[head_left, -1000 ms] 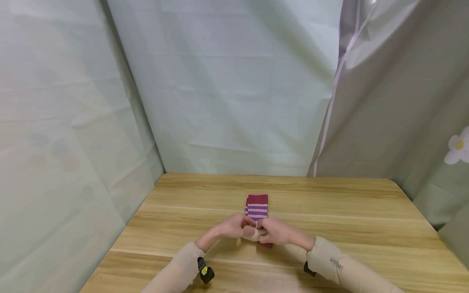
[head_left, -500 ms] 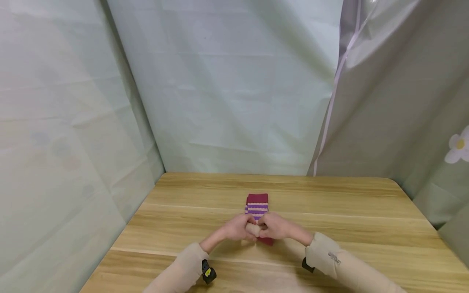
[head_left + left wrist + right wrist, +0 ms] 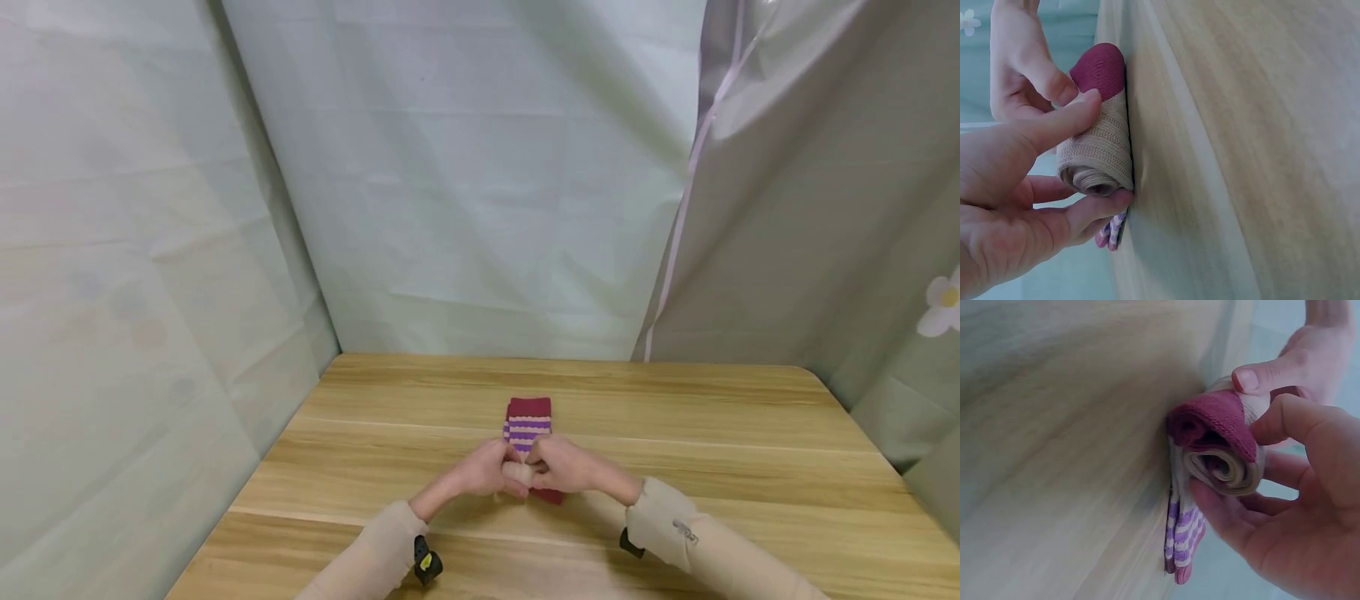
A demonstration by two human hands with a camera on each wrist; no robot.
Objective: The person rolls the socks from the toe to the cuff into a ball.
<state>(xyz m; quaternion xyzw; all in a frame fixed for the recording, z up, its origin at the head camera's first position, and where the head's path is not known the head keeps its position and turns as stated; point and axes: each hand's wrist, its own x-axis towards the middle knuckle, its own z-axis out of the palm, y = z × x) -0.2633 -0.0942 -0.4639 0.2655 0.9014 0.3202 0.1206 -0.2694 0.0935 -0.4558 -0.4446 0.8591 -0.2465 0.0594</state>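
Both hands sit together at mid-counter [image 3: 675, 433] on one sock roll [image 3: 1099, 150] — beige outer layers, maroon end. Left hand [image 3: 480, 471]: thumb over the top of the roll, fingers curled under it, pinching it. Right hand [image 3: 570, 467]: thumb and fingers wrapped round the other end, where the spiral of the roll shows. Unrolled part of the sock, the striped cuff [image 3: 528, 421] — maroon with purple and cream bands — lies flat on the counter just beyond the fingertips of both hands. Roll rests against the wood surface.
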